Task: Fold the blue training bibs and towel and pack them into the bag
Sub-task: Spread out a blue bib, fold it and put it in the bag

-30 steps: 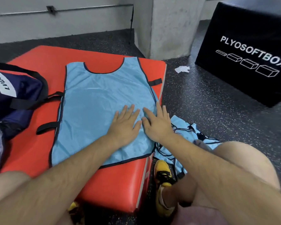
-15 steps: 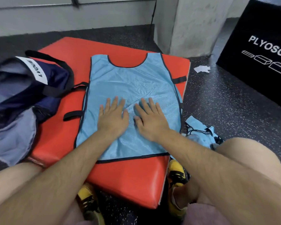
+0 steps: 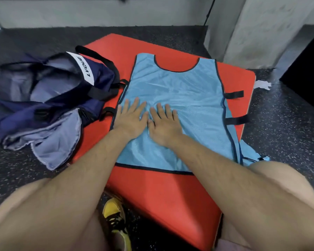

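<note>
Seen from your head camera, the blue bib [image 3: 179, 91] lies flat on the red mat [image 3: 170, 194], with its neck hole toward the far edge. Your left hand [image 3: 130, 118] and right hand [image 3: 164, 122] press its middle side by side, fingers straight, gripping nothing. Sweep outward to both side edges, then tuck in the black straps [image 3: 234, 95] before folding. The open bag [image 3: 62, 82] overlaps the mat's left edge, with a grey cloth [image 3: 58, 142], perhaps the towel, beside it. More blue fabric [image 3: 250, 153] hangs off the right edge, clear of your fold.
</note>
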